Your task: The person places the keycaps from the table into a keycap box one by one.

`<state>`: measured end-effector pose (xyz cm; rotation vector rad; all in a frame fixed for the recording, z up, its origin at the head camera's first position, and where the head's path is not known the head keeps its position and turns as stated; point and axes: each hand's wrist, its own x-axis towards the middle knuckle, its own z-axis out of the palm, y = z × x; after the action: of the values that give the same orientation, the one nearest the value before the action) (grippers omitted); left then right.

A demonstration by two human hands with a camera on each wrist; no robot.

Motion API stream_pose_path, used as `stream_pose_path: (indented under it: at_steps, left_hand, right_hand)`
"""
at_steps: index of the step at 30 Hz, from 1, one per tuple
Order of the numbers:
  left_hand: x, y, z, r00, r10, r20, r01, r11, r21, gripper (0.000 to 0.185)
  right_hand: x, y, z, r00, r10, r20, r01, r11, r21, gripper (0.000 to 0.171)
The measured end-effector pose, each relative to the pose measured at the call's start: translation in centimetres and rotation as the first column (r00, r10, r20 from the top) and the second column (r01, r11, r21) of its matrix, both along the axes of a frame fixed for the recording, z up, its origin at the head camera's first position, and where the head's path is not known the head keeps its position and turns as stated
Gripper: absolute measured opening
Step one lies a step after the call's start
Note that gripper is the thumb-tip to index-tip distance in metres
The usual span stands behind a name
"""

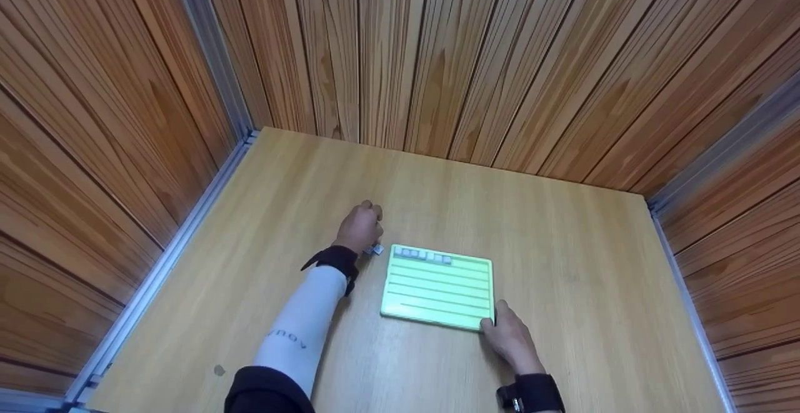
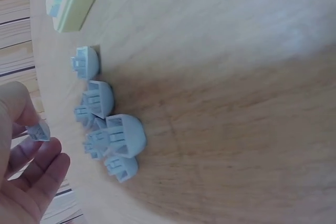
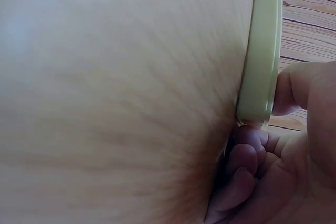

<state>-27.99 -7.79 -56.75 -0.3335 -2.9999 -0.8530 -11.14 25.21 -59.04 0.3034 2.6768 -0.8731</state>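
A small pale-blue plastic keycap (image 2: pixel 39 131) is pinched by the left hand (image 1: pixel 360 227); the pale-green ridged plastic board's (image 1: pixel 436 286) near right corner is gripped by the right hand (image 1: pixel 509 336).

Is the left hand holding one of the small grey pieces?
Yes. In the left wrist view the left hand pinches one small grey piece between thumb and fingers.

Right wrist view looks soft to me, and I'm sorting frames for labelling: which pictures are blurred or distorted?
Right wrist: blurred throughout, the green board edge and fingers too close. Left wrist: grey keycaps fairly clear, table beyond soft. Head: sharp, but wide-angle bends the wall planks.
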Motion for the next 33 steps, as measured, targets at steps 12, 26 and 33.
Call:
stream_pose_path:
  at_steps: [12,26,33]
  left_hand:
    - [0.6,0.9,0.6,0.998,0.002,-0.065,0.005,0.994,0.113,0.008]
    - [1.0,1.0,0.6,0.983,-0.176,-0.061,0.185,0.954,0.236,0.022]
    - [1.0,1.2,0.7,0.979,-0.201,-0.039,0.204,0.956,0.211,0.028]
  right_hand:
    - [0.1,0.0,-0.1,1.000,0.004,-0.010,-0.004,1.000,0.010,0.020]
    - [0.1,-0.2,-0.2,1.000,-0.013,0.014,0.013,1.000,0.008,0.021]
    - [0.0,-0.1,0.0,1.000,-0.014,0.020,0.014,1.000,0.002,0.022]
